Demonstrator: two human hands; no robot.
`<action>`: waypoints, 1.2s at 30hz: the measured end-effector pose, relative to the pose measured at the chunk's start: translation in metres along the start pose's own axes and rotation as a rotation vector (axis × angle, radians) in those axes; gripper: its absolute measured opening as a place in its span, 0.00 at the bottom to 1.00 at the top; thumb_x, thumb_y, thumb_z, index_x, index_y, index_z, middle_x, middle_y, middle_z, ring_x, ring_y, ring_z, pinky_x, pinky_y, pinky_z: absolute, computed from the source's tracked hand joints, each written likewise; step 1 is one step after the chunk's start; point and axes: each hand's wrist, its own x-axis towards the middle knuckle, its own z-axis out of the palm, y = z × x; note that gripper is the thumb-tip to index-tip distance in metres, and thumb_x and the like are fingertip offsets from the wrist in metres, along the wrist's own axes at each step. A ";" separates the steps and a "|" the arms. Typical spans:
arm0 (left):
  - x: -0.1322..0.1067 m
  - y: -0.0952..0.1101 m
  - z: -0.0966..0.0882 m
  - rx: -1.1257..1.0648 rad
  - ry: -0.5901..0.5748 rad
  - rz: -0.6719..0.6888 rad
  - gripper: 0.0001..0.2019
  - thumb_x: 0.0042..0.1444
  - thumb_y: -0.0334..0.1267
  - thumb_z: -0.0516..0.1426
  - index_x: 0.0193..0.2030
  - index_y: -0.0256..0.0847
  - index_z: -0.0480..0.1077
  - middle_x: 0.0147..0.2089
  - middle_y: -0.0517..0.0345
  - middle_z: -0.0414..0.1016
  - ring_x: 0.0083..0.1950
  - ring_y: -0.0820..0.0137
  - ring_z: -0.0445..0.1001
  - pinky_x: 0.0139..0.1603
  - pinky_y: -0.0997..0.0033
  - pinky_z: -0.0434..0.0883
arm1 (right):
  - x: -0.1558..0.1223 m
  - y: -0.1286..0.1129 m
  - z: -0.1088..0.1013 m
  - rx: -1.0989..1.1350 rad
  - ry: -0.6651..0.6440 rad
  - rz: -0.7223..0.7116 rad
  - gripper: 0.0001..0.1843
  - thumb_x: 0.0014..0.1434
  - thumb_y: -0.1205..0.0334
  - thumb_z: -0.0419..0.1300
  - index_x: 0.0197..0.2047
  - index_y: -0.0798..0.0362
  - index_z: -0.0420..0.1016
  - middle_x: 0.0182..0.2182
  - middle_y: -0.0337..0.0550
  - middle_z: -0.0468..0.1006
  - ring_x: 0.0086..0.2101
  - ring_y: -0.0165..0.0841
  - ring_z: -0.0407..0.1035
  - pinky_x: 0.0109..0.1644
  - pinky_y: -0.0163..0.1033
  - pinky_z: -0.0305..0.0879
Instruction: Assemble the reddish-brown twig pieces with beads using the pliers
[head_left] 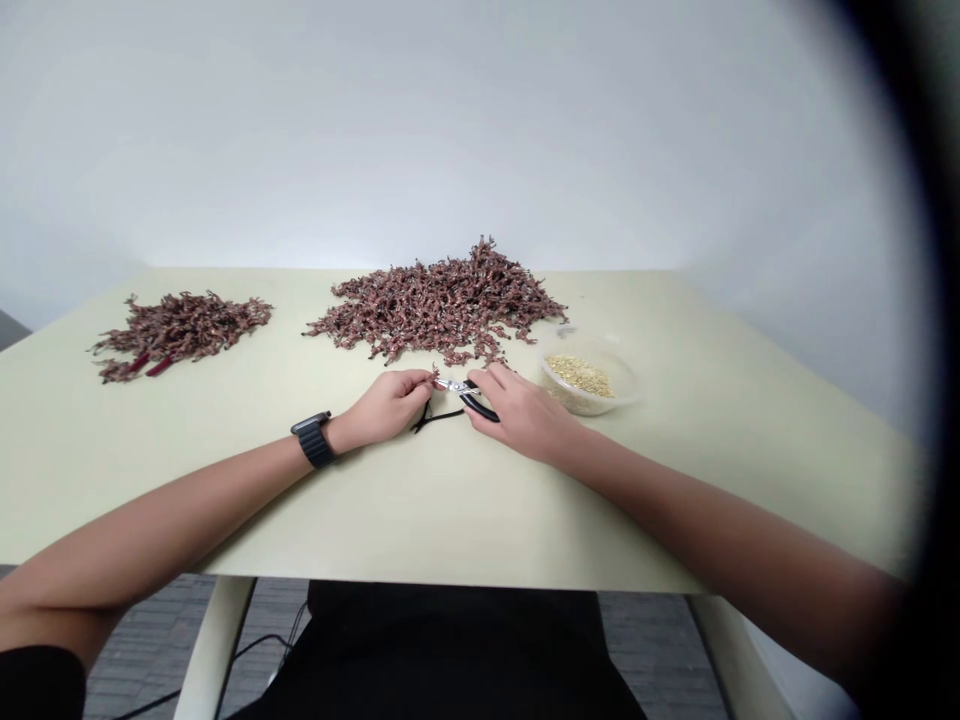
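Observation:
My right hand (521, 412) is shut around the black handles of a pair of small steel-jawed pliers (459, 387). My left hand (386, 405) pinches a tiny reddish item, too small to identify, right at the plier jaws. A thin black cord (439, 418) lies under and between my hands. Just beyond my fingertips spreads a large heap of small reddish-brown twisted pieces (439, 310), and its nearest bits almost reach the pliers. To the right of my right hand stands a clear plastic bowl (589, 378) holding small gold-coloured beads.
A smaller reddish-brown heap (180, 333) with some dark red pieces lies at the left of the pale green table (480, 520). A black wristwatch (313, 440) circles my left wrist. Dark cables (255, 655) run on the floor beneath the table's near edge.

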 end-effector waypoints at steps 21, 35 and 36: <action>0.000 -0.007 -0.009 -0.269 -0.213 0.026 0.21 0.72 0.52 0.47 0.38 0.37 0.68 0.29 0.60 0.66 0.25 0.75 0.55 0.27 0.73 0.55 | -0.002 0.001 -0.003 0.319 -0.044 0.172 0.14 0.69 0.51 0.55 0.53 0.49 0.70 0.44 0.47 0.75 0.41 0.39 0.71 0.42 0.41 0.64; -0.005 -0.002 -0.003 0.142 0.015 0.210 0.18 0.74 0.44 0.44 0.61 0.38 0.64 0.32 0.59 0.70 0.33 0.69 0.67 0.39 0.71 0.65 | 0.003 -0.002 -0.014 0.953 -0.303 0.352 0.24 0.72 0.42 0.43 0.51 0.49 0.72 0.32 0.40 0.72 0.23 0.30 0.58 0.23 0.37 0.55; -0.005 -0.001 -0.003 0.123 0.011 0.205 0.19 0.74 0.45 0.44 0.62 0.38 0.64 0.31 0.59 0.69 0.32 0.69 0.67 0.39 0.72 0.65 | 0.004 -0.002 -0.015 0.835 -0.229 0.332 0.22 0.72 0.43 0.46 0.50 0.49 0.72 0.33 0.41 0.73 0.25 0.31 0.62 0.27 0.38 0.59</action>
